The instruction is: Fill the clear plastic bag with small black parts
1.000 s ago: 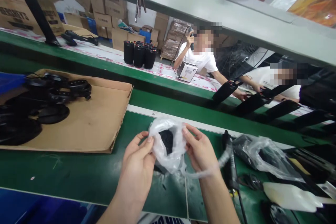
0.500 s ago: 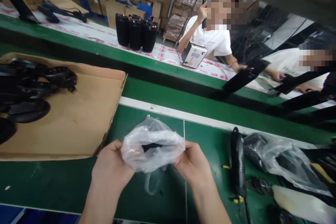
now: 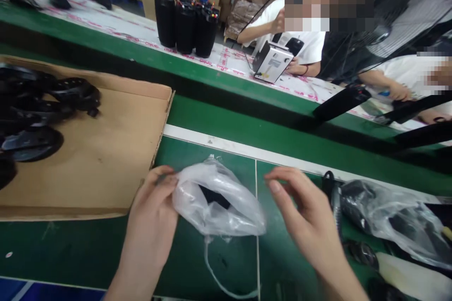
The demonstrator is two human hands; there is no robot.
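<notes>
Left hand (image 3: 150, 211) pinches the clear plastic bag (image 3: 219, 200) at one end; right hand (image 3: 303, 207) open, apart, bag at its 9 o'clock, long axis 10-to-4.

Bright, even indoor light, faint shadows, soft glare on the plastic bag (image 3: 219, 202), curved wide-angle edges.

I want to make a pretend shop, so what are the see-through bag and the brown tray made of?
The bag looks like thin, clear plastic: it's shiny and crinkled, and the dark thing inside shows through. The tray is probably plain brown cardboard: it has a dull, papery surface and folded-up edges.
</notes>
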